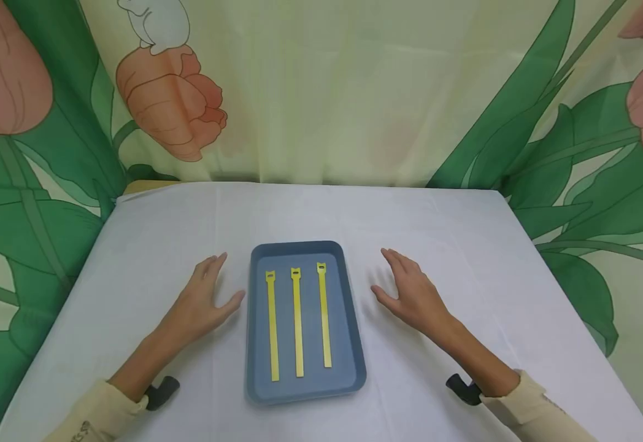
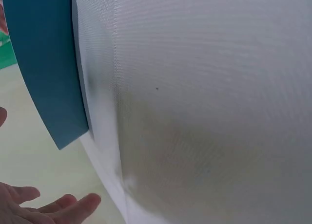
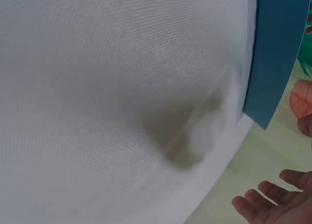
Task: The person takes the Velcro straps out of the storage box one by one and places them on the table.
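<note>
- Head: the left hand [image 1: 197, 307] and right hand [image 1: 415, 294] have loose, empty fingers. Between them, a blue rectangular plastic tray [image 1: 310, 388] holds three long, flat yellow straps [image 1: 298, 325]; a soft fingertip pinch should suit these.
- Left wrist: the tray stands near the fingers.
- Right wrist: spread fingers hold nothing.

Three yellow straps [image 1: 298, 325] lie straight, apart and nearly parallel, lengthwise in a shallow blue-grey tray [image 1: 299, 248] with rounded corners, slotted heads toward its far end; the tray rests on the tabletop [image 1: 437, 227].
</note>
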A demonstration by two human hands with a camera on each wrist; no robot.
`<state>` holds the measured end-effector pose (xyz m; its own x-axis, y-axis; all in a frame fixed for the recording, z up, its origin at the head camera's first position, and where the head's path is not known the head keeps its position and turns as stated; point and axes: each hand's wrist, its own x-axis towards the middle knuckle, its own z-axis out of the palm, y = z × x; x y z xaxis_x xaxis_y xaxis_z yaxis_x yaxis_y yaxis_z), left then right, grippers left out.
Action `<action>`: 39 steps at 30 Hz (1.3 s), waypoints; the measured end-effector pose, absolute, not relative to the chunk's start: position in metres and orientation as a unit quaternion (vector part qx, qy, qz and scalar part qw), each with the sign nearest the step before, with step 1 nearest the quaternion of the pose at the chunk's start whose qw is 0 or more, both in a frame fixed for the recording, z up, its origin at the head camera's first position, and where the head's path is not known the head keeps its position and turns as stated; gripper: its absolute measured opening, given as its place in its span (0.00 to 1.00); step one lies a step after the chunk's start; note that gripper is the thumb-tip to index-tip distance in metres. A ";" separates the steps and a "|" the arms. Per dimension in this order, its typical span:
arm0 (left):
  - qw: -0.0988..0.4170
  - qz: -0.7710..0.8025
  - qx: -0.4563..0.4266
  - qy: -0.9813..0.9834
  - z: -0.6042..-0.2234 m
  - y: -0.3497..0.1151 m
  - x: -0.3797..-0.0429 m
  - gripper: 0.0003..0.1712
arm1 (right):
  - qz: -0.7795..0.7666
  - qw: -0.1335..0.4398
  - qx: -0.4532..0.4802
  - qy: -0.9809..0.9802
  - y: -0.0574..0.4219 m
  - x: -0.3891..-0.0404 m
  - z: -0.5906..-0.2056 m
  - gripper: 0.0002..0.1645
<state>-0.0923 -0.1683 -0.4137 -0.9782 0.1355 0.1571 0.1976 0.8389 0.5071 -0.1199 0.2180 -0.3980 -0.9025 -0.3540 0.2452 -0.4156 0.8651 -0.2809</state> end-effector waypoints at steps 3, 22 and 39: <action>0.063 -0.280 -0.096 -0.953 -0.415 -0.167 -0.092 0.49 | 0.173 0.080 0.203 -0.960 0.212 -0.120 -0.399 0.40; 0.050 -0.308 -0.110 -0.944 -0.417 -0.159 -0.095 0.46 | 0.194 0.106 0.234 -0.947 0.199 -0.122 -0.403 0.31; 0.024 -0.353 -0.118 -0.928 -0.424 -0.160 -0.094 0.37 | 0.195 0.102 0.250 -0.943 0.184 -0.127 -0.403 0.29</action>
